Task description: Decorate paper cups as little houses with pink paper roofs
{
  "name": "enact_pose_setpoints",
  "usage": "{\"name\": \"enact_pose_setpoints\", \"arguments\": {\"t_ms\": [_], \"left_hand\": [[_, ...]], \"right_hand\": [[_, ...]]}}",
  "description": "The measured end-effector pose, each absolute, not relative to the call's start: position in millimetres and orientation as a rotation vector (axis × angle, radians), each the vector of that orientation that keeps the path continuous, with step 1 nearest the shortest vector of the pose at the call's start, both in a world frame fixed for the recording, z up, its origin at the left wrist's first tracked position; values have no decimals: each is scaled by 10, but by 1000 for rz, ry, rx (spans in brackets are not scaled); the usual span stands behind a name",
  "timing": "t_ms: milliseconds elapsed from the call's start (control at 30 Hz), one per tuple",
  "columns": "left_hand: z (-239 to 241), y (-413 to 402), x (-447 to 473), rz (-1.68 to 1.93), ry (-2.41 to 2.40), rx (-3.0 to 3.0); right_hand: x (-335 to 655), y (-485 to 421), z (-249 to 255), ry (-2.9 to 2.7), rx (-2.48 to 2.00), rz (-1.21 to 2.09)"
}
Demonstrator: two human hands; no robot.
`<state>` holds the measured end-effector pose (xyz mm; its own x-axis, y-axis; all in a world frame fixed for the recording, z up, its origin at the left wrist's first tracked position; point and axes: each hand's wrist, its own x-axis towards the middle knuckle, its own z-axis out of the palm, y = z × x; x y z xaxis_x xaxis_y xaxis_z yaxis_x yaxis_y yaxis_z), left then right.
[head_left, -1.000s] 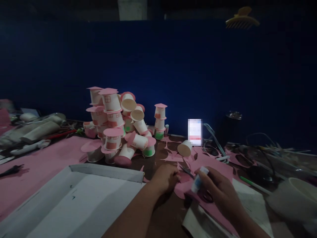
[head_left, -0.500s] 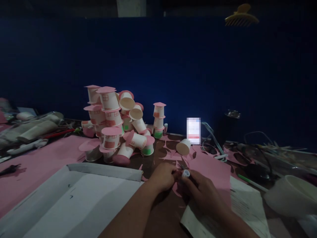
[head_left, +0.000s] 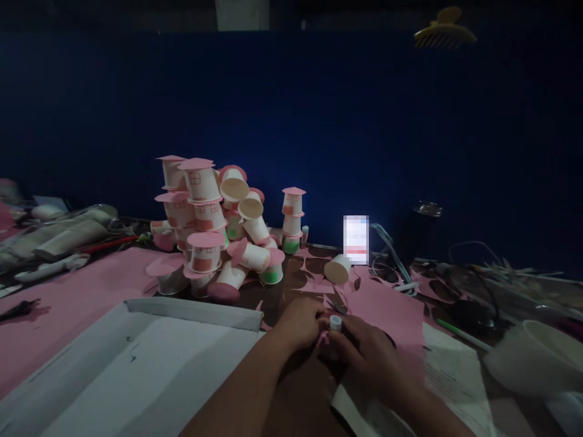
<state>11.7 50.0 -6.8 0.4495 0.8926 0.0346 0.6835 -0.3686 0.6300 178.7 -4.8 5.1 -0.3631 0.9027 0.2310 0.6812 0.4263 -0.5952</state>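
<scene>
My right hand point(head_left: 371, 352) is closed around a small white-topped tube point(head_left: 336, 323), its pale round end pointing up between thumb and fingers. Facing it, my left hand point(head_left: 298, 325) has its fingers curled in, the tips almost touching the tube; what they pinch is hidden. A scrap of pink paper point(head_left: 323, 338) shows between the two hands. Just beyond my fingers is a narrow dark blade point(head_left: 336, 305), perhaps of scissors. Farther off, a paper cup point(head_left: 337, 270) lies on its side. A pink paper sheet point(head_left: 387, 309) spreads beside my right hand.
Paper cups with pink discs point(head_left: 207, 200) are piled at the left, with a smaller cup stack point(head_left: 292, 221) nearby. A shallow white box point(head_left: 191, 312) lies at front left. Right are a lit screen point(head_left: 356, 240), cables point(head_left: 387, 249), printed paper point(head_left: 455, 364) and a large white cup point(head_left: 528, 358).
The tube in my right hand has tipped more upright and shifted slightly left, nearer my left fingers. My left hand has barely moved.
</scene>
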Motion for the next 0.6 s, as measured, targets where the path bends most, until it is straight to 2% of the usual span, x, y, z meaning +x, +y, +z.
{"name": "enact_pose_setpoints", "arguments": {"t_ms": [167, 600], "left_hand": [[-46, 488, 120, 523, 1306, 2182], [-60, 496, 119, 497, 1321, 2155]], "right_hand": [[1801, 7, -78, -2119, -1383, 412], [1810, -63, 101, -2168, -1351, 554]]}}
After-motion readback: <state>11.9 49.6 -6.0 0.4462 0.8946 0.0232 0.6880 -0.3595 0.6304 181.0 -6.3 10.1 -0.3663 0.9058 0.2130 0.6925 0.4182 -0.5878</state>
